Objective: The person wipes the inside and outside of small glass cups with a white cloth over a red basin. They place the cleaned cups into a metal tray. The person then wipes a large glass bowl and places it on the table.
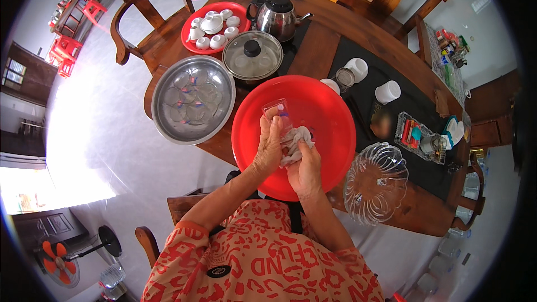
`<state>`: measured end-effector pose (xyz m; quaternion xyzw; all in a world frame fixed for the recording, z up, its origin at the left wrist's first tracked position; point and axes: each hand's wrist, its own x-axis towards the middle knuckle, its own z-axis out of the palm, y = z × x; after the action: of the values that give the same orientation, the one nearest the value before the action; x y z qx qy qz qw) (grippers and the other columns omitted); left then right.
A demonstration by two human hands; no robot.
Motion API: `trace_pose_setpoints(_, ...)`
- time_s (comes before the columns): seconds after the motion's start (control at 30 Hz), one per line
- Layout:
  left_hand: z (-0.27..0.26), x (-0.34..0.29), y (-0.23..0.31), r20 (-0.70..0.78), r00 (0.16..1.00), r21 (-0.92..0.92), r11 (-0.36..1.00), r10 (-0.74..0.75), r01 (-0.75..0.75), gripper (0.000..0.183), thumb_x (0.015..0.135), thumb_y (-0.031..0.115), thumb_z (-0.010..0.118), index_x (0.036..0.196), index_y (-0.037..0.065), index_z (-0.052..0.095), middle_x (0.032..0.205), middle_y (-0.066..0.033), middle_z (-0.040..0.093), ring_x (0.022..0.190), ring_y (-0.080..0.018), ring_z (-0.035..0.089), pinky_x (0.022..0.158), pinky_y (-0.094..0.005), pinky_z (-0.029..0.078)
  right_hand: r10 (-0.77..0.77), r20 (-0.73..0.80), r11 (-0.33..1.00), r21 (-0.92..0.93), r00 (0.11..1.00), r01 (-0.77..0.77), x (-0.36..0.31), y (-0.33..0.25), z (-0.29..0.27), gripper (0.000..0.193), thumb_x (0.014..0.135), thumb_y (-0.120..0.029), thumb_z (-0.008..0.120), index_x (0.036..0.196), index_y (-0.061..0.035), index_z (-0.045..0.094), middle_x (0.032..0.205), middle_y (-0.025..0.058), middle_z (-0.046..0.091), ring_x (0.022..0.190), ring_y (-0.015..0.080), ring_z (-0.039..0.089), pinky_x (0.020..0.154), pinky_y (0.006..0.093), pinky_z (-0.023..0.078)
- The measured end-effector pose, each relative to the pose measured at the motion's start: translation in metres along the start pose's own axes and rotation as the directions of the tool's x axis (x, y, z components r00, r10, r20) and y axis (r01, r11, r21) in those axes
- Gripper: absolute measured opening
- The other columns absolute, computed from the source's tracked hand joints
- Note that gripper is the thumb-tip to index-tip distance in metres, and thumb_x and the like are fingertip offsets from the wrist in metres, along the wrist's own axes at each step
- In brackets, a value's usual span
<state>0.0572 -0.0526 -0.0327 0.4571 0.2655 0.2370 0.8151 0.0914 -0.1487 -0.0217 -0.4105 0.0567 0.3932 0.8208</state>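
In the head view, your two hands were close together over the large red plastic basin point(335, 123), which sat at the near edge of the dark wooden table point(324, 45). Your left hand point(268, 146) was clamped around a small clear drinking glass point(276, 110), its rim end tilted up and away from you above the basin. Your right hand point(305, 170) gripped a crumpled white cloth point(296, 144) bunched against the lower end of that glass — whether any of it reached inside, you could not tell from here. Just left of the red basin stood a wide stainless-steel basin point(160, 121), with several clear glasses point(193, 98) lying grouped on its bottom. Beyond the red basin was a pot with a glass lid point(263, 66) topped by a black knob, and behind that a steel kettle point(275, 22) with its spout toward the right. A round red tray point(188, 34) beside them carried small white teacups point(217, 41) around a lidded white tea bowl point(212, 23). To your right lay a fluted clear glass bowl point(376, 187), near the basin; farther over were a white cup point(387, 92) tipped on its side — and a rectangular cut-glass tray point(417, 148) of small items.
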Motion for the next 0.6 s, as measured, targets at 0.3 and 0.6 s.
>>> trace_pose_setpoints(0.3,0.003,-0.002,0.015,-0.004,1.0,-0.064,0.998,-0.024,0.024,0.048,0.098,0.042,0.041,0.135,0.016,0.027,0.116,-0.0076,0.045,0.112,-0.0194,0.045,0.093,-0.037,0.044,0.103,0.075,0.994,-0.052,0.992,-0.099,-0.013,-0.001,0.014,0.018,0.094,-0.013,0.046,0.108,-0.0044,0.054,0.093,0.0038,0.059,0.075,0.0126,0.056,0.058,0.0262,0.044)
trace_pose_setpoints(0.6,-0.039,0.002,0.021,0.179,0.983,-0.04,0.999,0.043,-0.037,0.062,0.079,0.0,0.069,0.13,0.015,0.038,0.123,-0.0051,0.046,0.104,-0.0173,0.051,0.086,-0.033,0.049,-0.006,0.074,0.776,-0.629,0.997,0.051,-0.005,-0.036,-0.004,0.032,0.086,0.001,0.053,0.118,0.0016,0.051,0.106,0.0106,0.06,0.086,0.0154,0.063,0.069,0.024,0.052)
